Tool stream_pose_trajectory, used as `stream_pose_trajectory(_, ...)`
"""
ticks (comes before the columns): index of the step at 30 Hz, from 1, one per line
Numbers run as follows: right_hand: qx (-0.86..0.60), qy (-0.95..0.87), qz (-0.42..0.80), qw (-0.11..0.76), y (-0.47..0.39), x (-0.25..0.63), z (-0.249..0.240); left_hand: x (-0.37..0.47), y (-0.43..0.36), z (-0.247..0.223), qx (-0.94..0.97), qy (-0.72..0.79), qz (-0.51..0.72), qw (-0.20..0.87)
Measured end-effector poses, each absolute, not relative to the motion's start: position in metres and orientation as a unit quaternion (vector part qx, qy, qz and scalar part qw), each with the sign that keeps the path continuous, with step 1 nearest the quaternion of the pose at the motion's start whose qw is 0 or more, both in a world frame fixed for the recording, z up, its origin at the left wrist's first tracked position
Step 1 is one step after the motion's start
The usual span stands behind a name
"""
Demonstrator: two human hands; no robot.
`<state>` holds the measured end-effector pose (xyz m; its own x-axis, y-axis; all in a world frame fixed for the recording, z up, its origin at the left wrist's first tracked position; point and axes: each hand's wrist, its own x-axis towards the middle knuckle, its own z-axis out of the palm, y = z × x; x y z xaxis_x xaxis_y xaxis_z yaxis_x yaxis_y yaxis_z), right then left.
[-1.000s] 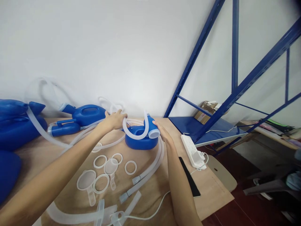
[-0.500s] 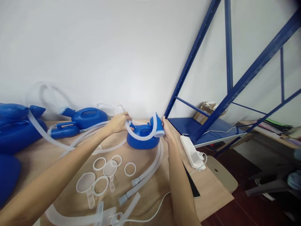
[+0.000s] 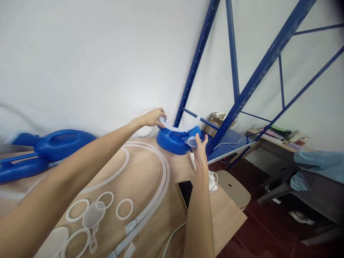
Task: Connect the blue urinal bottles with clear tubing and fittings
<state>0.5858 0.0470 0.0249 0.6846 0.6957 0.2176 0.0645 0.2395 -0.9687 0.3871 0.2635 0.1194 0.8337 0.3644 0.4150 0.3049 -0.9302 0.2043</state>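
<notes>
Through the head view, I have the blue handled jug [image 3: 172, 144] at the far side of the brown-topped table [image 3: 223, 218], between my hands. Its walls are opaque, so I can't tell what it holds or whether its base rests on the table. My left hand [image 3: 155, 116] has its fingers curled round one end of a translucent hose [image 3: 178, 129] by the jug's left end; the hose bows across towards the blue spout [image 3: 196, 132]. My right hand [image 3: 201, 150] has its thumb against the whitish round cap [image 3: 192, 142] on that spout, with thumb and finger spread apart.

To the left lie a second blue jug [image 3: 63, 145] and a slim blue bottle [image 3: 25, 170], contents hidden. Nearer me are white rings [image 3: 124, 209], a tabbed translucent disc [image 3: 93, 215] and two long looped tubes [image 3: 158, 190] with grey-white end fittings.

A dark-screened phone [image 3: 185, 191] sits beside my right forearm, which partly covers a white power strip [image 3: 213, 184]. On the blue shelf [image 3: 228, 141], an open cardboard box [image 3: 212, 125] has white items at its top. I can't read any brand or label.
</notes>
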Motion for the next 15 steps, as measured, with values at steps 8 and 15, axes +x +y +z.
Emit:
stream_pose_trajectory(8,-0.717,-0.297,0.195,0.6,0.049,0.607,-0.007,0.438,0.285,0.036,0.954,0.201,0.166,0.15)
stream_pose_trajectory(15,-0.756,-0.338,0.142,0.543,0.063,0.609,-0.032,0.409,0.292,0.036,0.898,0.39,0.142,0.148)
